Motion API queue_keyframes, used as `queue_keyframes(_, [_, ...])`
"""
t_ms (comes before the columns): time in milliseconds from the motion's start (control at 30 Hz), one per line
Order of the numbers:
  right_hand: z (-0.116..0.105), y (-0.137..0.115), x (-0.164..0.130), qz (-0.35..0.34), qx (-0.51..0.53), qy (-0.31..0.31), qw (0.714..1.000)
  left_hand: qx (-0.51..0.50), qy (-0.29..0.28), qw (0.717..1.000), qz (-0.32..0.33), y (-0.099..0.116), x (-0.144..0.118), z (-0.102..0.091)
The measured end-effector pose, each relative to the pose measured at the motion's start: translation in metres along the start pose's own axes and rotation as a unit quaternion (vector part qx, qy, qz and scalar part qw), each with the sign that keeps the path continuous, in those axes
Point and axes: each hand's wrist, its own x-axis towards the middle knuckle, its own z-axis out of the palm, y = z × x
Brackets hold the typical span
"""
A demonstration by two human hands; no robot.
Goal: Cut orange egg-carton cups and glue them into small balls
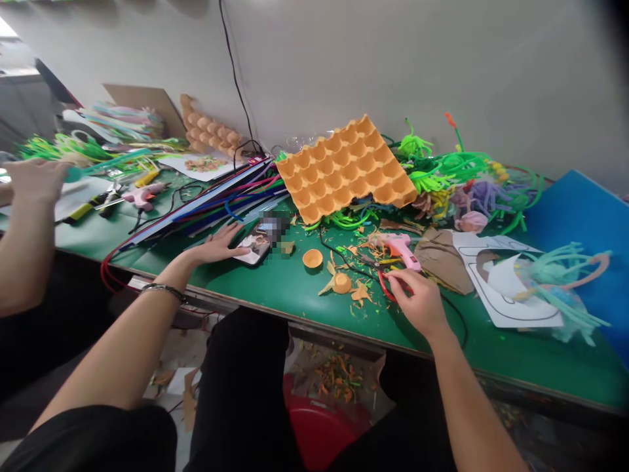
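Red-handled scissors (type probable, far end cluttered) (384,286) are pinched at the handles by the right hand (417,300), near the surface's (275,288) front edge; presumably held there for control. Left hand (219,246) is spread, thumb laid over the phone's (254,248) near corner, maybe to steady it. Two orange cups (312,260) are set between the hands, likely for short reach. Egg tray (344,172) is propped tilted behind, seemingly parked out of the way.
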Motion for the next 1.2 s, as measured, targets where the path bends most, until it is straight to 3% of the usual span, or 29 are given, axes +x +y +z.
queue_keyframes(133, [-0.004, 0.003, 0.0, -0.007, -0.015, 0.011, 1.0, -0.022, -0.06, 0.997, -0.032, 0.004, -0.003, -0.001])
queue_keyframes(500, [0.0, 0.006, 0.005, -0.011, -0.025, 0.012, 1.0, 0.052, -0.063, 0.996, -0.044, 0.02, -0.005, -0.002])
queue_keyframes(1200, [0.005, 0.014, 0.003, -0.009, -0.043, 0.035, 0.998, 0.037, -0.064, 0.996, -0.04, 0.01, 0.0, 0.002])
